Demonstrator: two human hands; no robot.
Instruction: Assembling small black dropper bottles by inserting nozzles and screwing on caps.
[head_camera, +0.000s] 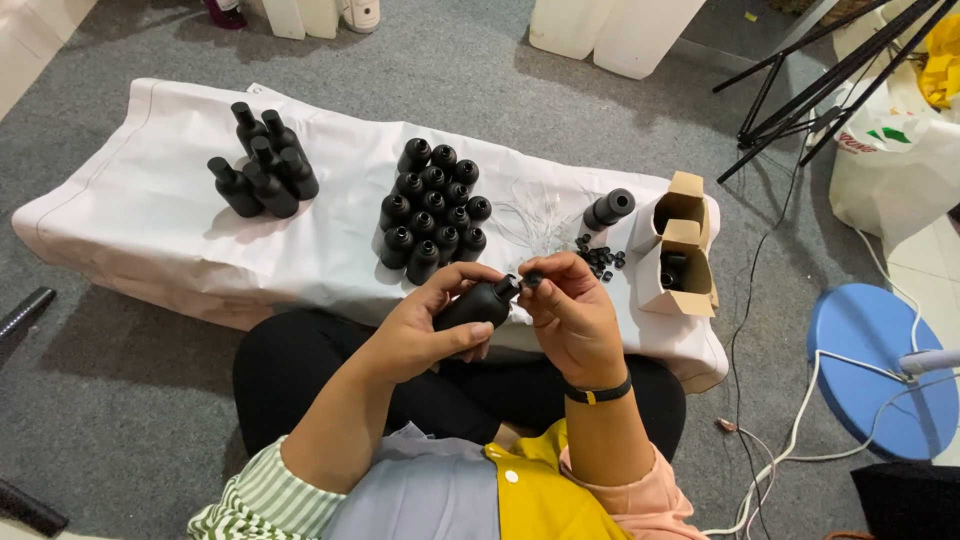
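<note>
Both hands meet above the lap: left hand (425, 325) grips a black bottle (478, 303), right hand (572, 310) pinches a small cap (531, 281), mostly hidden by fingers, at its neck.

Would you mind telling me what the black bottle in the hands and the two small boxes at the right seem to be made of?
The black bottle, held by the left hand, looks like matte plastic: dull, even surface with only a soft sheen. The small boxes look like plain brown cardboard, with folded flaps and raw tan edges.
</note>
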